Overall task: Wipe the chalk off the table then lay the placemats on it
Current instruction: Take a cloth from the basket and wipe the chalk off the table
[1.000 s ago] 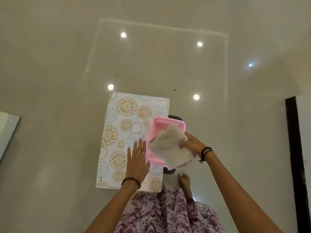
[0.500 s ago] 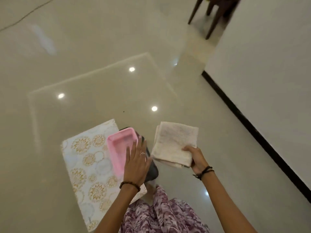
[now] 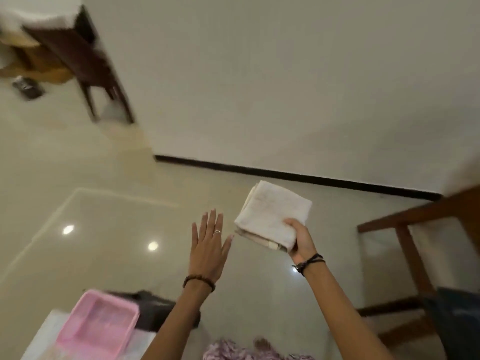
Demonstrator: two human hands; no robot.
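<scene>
Right hand (image 3: 301,242) is seen clamped on a folded cloth (image 3: 272,216), gripped at its near right corner and held in the air above the floor (image 3: 104,242). Left hand (image 3: 207,250) is held flat and empty beside it, fingers straight and slightly spread, just left of the cloth and not touching it. A pink tray (image 3: 96,331) is seen at the near left, resting on a pale patterned surface that may be a placemat; blur keeps this from being told. A wooden desk (image 3: 415,216) is partly shown at the right edge, with its top out of view, so no chalk can be seen. The step in hand is judged to be carrying the cloth to the desk. For a clean wipe, the cloth should be kept folded, laid flat on the top and pressed under the whole palm, with strokes drawn one way so that chalk is gathered, not smeared.
</scene>
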